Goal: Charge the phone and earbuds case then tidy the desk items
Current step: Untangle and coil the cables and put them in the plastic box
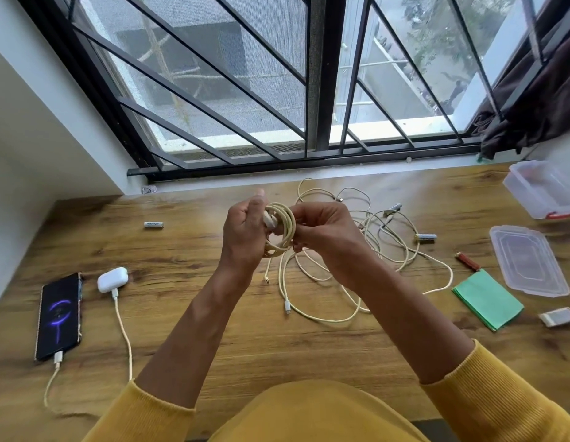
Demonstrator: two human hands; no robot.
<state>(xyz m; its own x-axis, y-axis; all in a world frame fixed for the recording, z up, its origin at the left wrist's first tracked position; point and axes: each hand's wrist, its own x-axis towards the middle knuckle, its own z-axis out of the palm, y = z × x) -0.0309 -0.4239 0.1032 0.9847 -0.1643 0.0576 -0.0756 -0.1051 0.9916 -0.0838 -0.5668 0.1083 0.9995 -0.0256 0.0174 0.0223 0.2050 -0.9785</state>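
The black phone (pixel 59 315) lies at the left of the wooden desk (pixel 188 346) with its screen lit and a cream cable plugged into its near end. Beside it the white earbuds case (pixel 112 279) has a cable plugged in too. Above the desk's middle, my left hand (pixel 245 232) grips a coiled cream cable (pixel 279 229). My right hand (pixel 325 232) pinches the same coil from the right. The coil's free end hangs down to the desk. Several loose cream cables (pixel 366 250) lie tangled behind and right of my hands.
A white battery (pixel 153 224) lies left of centre, two more (pixel 425 238) among the cables. At the right sit a clear plastic box (pixel 542 189), its lid (pixel 527 261), a red lighter-like stick (pixel 467 260), green paper (pixel 487 299) and a small box (pixel 558 316).
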